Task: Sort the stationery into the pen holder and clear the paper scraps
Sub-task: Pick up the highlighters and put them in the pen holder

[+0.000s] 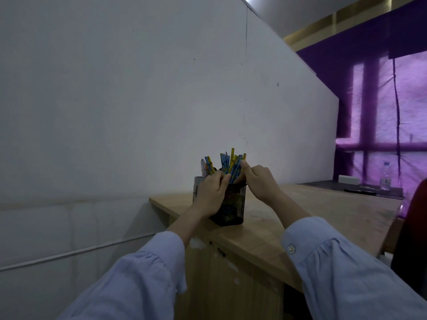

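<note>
While both hands (235, 183) pinch slim pencils (233, 167), they fill the black mesh holder (233, 209).

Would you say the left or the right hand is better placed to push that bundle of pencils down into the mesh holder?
Probably the right hand: its fingertips pinch the pencils near their upper part, above the black mesh holder. The left hand sits lower, at the holder's rim, better suited to steadying it.

pen holder (233, 204) partly hidden by left hand (211, 192)
</note>
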Demonstrator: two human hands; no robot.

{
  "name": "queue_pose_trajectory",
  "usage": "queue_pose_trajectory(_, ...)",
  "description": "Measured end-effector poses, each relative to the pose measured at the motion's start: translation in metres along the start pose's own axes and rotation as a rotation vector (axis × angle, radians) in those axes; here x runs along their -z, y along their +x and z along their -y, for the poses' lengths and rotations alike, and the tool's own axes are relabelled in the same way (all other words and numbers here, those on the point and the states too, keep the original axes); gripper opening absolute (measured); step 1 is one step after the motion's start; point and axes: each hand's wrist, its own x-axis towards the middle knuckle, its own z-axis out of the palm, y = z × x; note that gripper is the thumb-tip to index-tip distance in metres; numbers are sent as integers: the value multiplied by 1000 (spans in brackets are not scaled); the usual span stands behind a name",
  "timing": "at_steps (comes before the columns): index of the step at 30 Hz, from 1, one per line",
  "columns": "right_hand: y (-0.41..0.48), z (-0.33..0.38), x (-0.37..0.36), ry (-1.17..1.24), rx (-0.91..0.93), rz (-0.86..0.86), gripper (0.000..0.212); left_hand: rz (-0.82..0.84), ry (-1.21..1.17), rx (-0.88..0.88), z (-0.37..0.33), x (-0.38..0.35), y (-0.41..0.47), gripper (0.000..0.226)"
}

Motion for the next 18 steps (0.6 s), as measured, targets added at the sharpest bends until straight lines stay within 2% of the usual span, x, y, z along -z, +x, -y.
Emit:
queue_pose_trajectory(3,2,-1,3,-11,51,-79,66,-71,22,-6,0,3,0,27)
queue_pose_trajectory(8,2,9,6,-125,180,-202,67,-183,275,-168,1,23,-16,19)
queue_pose_trajectory(11,0,23,4,-181,271,-227,65,-173,429,-223,-2,48,-30,24)
queue_pose_trajectory(15,-11,56,-9,-250,441,-209,57,-133,587,-269,-4,89,-57,22)
queue_pose_trajectory(18,-22,80,-23,-294,580,-116,52,-117,650,-233,-4,126,-83,21)
